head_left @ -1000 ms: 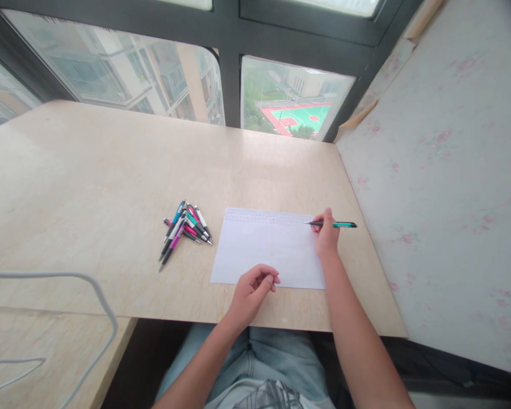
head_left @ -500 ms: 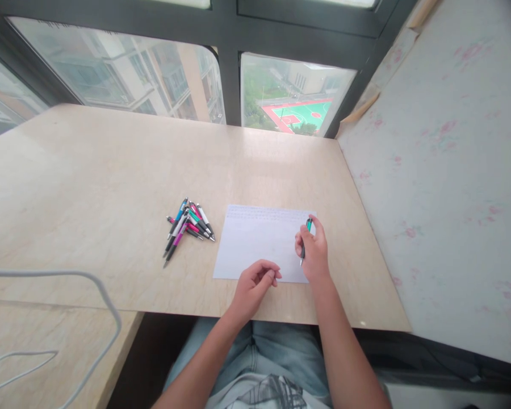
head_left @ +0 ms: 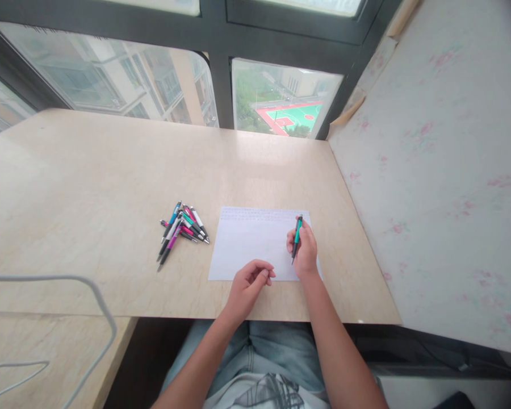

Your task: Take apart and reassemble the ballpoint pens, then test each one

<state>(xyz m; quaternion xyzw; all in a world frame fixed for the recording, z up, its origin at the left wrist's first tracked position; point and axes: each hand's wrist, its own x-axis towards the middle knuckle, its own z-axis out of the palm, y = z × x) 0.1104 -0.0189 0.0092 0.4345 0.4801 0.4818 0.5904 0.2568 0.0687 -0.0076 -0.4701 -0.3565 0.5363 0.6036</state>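
In my right hand (head_left: 307, 250) is a green and black ballpoint pen (head_left: 297, 233), tip pointing down toward me, its clicker end up. The hand is over the right part of a white sheet of paper (head_left: 251, 244), which bears lines of handwriting along its top. My left hand (head_left: 252, 284) rests at the sheet's near edge, fingers curled in loosely against the thumb, nothing visible in them. Left of the sheet lies a loose pile of several pens (head_left: 183, 230) in blue, white, pink, purple and green with black grips.
A beige tabletop (head_left: 111, 187) carries the paper and pens. At the lower left, a grey-white cable (head_left: 97, 298) loops over a lower surface. A dark window frame (head_left: 219, 85) stands behind the table, and a flower-patterned wall (head_left: 443, 187) bounds it on the right.
The thumb and fingers of my right hand have shifted on the green pen, leaving more of its barrel showing. My left hand stays in place. The whole view has shifted slightly.
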